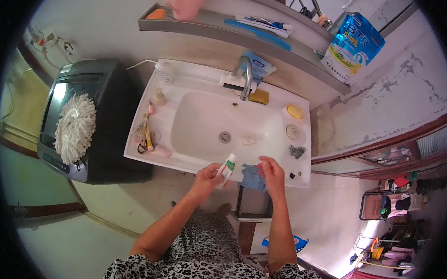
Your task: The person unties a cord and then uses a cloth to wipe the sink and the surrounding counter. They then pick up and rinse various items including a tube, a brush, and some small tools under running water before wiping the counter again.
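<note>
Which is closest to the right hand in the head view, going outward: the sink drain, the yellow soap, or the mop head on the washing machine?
From the right hand:
1. Sink drain, in the basin just up and left of the hand.
2. Yellow soap, on the sink's right rim, above the hand.
3. Mop head, on the washing machine far to the left.

Looking down at a white sink (pixel 282 156) from my feed. My left hand (pixel 206 177) is wrapped around a small white tube (pixel 227 169) with green and red print, held over the sink's front edge. My right hand (pixel 272 173) pinches something blue (pixel 251 177) just beside it, can't tell what. Yellow soap (pixel 295 111) sits by the faucet (pixel 245 76), and a white mop head (pixel 75 128) lies on the dark washing machine (pixel 113 135) to the left.
</note>
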The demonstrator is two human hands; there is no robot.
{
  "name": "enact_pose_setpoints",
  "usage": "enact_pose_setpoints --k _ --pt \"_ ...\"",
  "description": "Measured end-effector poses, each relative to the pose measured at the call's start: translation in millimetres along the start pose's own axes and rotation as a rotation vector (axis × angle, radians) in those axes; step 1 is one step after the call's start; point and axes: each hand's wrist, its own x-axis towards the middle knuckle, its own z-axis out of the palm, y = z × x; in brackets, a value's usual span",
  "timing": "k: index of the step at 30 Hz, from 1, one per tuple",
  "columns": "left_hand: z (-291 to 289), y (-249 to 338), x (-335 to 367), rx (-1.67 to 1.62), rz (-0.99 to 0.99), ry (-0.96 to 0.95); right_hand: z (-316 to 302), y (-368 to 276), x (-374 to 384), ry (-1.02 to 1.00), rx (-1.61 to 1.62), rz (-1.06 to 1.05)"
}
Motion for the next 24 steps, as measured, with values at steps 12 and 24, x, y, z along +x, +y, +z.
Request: enact_pose_setpoints --k 12,24 --pt "52.1 25.5 2.1 0.846 0.139 0.056 30.2 32.7 -13.7 0.016 0.323 -0.029" --pt "28.9 -22.1 35.4 -0.135 -0.216 0.082 -4.6 62.7 -22.5 0.210 -1.046 -0.493"
